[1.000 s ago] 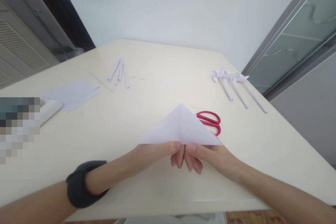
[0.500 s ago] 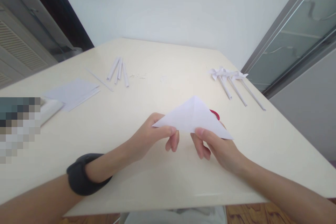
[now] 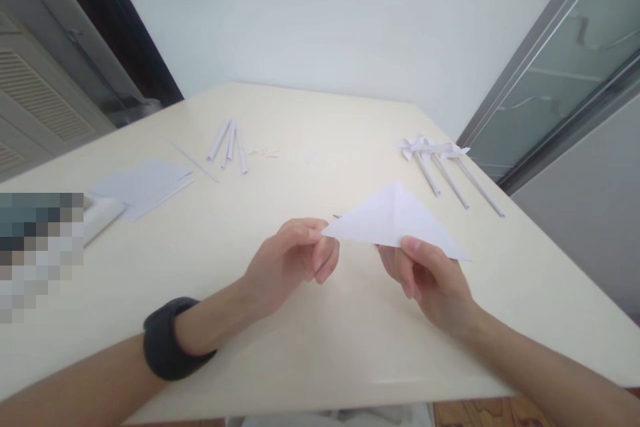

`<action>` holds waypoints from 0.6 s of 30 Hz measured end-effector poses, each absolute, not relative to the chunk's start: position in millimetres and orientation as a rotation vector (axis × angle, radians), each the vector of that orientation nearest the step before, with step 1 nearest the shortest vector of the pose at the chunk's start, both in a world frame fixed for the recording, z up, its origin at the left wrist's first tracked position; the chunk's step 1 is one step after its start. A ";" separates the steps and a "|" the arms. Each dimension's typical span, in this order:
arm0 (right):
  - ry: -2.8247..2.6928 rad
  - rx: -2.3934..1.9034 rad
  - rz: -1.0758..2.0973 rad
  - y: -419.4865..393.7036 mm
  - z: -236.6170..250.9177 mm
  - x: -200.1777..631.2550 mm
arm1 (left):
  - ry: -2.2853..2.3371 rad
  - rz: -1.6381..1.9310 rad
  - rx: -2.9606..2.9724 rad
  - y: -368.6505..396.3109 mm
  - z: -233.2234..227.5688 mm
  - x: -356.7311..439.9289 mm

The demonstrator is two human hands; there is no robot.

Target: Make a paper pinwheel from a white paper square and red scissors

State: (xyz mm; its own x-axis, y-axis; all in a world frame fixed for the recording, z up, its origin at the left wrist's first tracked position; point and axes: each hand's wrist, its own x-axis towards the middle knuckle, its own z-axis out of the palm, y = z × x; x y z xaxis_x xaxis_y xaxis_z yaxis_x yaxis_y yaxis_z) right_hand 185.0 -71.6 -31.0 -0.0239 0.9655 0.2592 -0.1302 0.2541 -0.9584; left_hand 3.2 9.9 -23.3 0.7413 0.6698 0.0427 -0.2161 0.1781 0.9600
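A white sheet of paper (image 3: pixel 390 213), folded into a triangle with a crease down its middle, is held up above the table with its peak pointing away from me. My left hand (image 3: pixel 295 250) pinches the left corner between thumb and fingers. My right hand (image 3: pixel 430 273) grips the long near edge right of the crease, thumb on top and fingers beneath. A small dark metal tip (image 3: pixel 337 216) pokes out behind the paper near my left fingers; the rest of it is hidden.
Several rolled paper sticks (image 3: pixel 242 150) and paper scraps (image 3: pixel 265 153) lie at the back left of the table (image 3: pixel 300 347). Nearer sits a stack of paper sheets (image 3: pixel 143 183) beside a thin paper strip (image 3: pixel 195 161). Paper pinwheels (image 3: pixel 434 149) rest at the back right.
The folded paper has moved right. My left hand has slid out to its left corner, while my right hand keeps hold. The red thing behind the paper is now hidden.
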 end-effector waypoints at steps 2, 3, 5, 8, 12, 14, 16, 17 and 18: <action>-1.251 -0.902 1.091 -72.2 -30.6 186.1 | 0.419 0.709 1.197 9.8 -23.1 2.4; -1.251 -0.902 1.086 -72.5 -30.7 186.8 | 0.406 0.730 1.189 10.6 -23.2 1.9; -1.262 -0.913 1.082 -73.0 -31.5 187.8 | 0.383 0.710 1.220 12.3 -24.0 1.8; -1.321 -0.962 1.109 -73.5 -33.2 186.9 | 0.348 0.487 1.317 10.8 -25.2 4.2; -1.467 -1.034 1.195 -74.7 -31.0 180.9 | 0.261 0.228 1.403 0.3 -22.9 6.9; -1.539 -1.042 1.244 -75.7 -28.5 177.0 | 0.300 0.217 1.470 -4.2 -22.0 5.9; -1.596 -1.028 1.283 -76.5 -26.9 174.1 | 0.400 0.272 1.523 -6.0 -23.6 3.6; -1.623 -1.017 1.289 -76.8 -26.6 173.5 | 0.441 0.319 1.533 -5.8 -25.6 2.2; -1.647 -1.009 1.278 -76.8 -26.7 173.6 | 0.460 0.373 1.532 -5.1 -28.1 0.8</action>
